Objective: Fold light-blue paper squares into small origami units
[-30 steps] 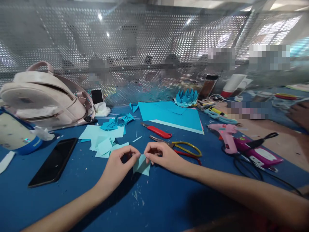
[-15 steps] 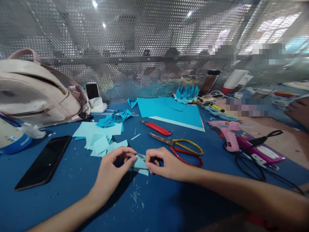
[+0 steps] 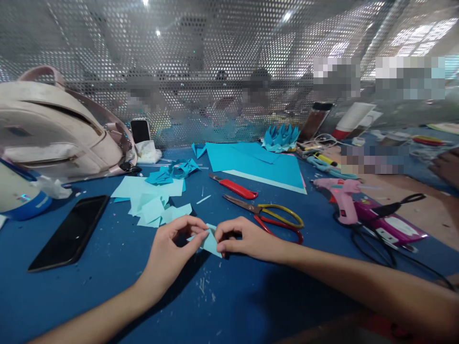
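Between my two hands, low over the blue table, is a small light-blue piece of paper (image 3: 211,242) with folds in it. My left hand (image 3: 179,241) pinches its left side between thumb and fingers. On its right edge my right hand (image 3: 236,239) grips with curled fingers and thumb. Just beyond my right hand lie scissors (image 3: 258,209) with one yellow and one red handle. A red utility knife (image 3: 236,188) rests behind them. Left of it is a loose pile of light-blue paper pieces (image 3: 152,209), with darker blue folded pieces (image 3: 175,172) behind.
A black phone (image 3: 70,234) and a pale backpack (image 3: 57,129) occupy the left. Large blue sheets (image 3: 251,165) lie at the back beside a spiky folded-paper piece (image 3: 280,137). At right are a pink glue gun (image 3: 342,196), a purple box (image 3: 389,222) and black cable. Another person's hand (image 3: 446,167) shows far right.
The small paper has been turned and its folds look different; its near flap now points down toward the right. Both hands still hold it. The camera view has shifted slightly.
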Action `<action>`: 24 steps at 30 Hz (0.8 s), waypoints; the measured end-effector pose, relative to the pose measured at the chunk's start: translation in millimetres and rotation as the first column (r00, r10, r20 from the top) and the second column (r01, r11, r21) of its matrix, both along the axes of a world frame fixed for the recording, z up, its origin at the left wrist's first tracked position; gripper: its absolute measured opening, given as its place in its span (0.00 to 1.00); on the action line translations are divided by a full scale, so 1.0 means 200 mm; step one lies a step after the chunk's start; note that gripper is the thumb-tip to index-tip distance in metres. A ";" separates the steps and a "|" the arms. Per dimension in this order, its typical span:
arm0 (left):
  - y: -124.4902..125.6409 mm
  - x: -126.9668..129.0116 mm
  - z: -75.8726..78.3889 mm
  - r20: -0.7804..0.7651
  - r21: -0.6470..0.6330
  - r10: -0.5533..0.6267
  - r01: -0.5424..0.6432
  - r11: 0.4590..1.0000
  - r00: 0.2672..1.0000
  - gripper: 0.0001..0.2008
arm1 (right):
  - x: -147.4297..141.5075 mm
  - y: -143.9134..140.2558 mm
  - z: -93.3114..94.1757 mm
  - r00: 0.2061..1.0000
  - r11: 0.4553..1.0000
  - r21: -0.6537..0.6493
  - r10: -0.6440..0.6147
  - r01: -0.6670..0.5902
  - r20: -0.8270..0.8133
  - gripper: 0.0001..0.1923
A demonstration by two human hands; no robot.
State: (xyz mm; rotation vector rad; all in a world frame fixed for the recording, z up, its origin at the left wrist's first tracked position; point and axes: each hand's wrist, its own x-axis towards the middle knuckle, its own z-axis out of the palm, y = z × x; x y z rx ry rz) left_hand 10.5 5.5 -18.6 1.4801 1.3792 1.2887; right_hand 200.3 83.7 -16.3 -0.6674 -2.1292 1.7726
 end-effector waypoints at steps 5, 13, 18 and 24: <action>0.00 0.01 0.01 -0.008 0.009 0.002 -0.002 1.000 1.000 0.02 | 0.00 0.01 -0.01 1.000 0.999 -0.053 -0.001 0.000 -0.004 0.16; -0.02 0.03 0.02 0.051 -0.064 -0.006 0.009 0.998 0.999 0.08 | 0.01 -0.01 0.00 0.999 0.996 0.083 -0.018 0.015 0.033 0.18; 0.00 0.04 0.01 0.160 -0.237 -0.036 0.073 0.969 0.986 0.10 | 0.00 -0.03 0.04 0.996 0.984 0.157 -0.088 0.083 0.020 0.18; 0.02 0.01 -0.03 0.198 -0.231 0.011 0.035 0.972 0.980 0.11 | 0.25 0.08 0.21 0.907 0.710 0.704 -0.292 -0.008 0.305 0.09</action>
